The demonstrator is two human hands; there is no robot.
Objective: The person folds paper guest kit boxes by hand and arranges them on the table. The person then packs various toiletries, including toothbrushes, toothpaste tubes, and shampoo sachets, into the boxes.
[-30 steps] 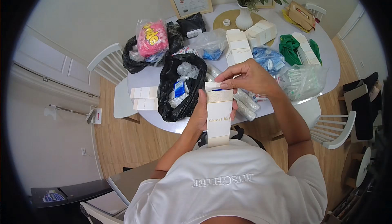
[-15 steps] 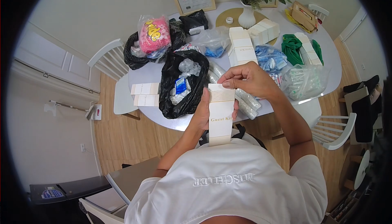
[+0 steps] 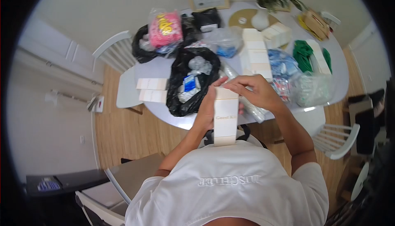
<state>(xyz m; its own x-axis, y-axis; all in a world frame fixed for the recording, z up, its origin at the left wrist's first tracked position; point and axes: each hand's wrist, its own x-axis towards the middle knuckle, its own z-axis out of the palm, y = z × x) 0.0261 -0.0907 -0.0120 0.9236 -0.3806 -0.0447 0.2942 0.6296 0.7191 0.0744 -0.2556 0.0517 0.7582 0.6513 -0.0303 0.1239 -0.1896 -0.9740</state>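
Left hand (image 3: 206,110) grips the box (image 3: 225,117), seemingly steadying it for the right hand (image 3: 260,93), curled at its top, grip unclear

box (image 3: 226,117) in the hands (image 3: 205,111), right of a bag (image 3: 177,77) on the table (image 3: 156,70)

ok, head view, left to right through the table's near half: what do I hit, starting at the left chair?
Left white chair → two cream boxes → open black bag → held Guest Kit box → clear plastic bag.
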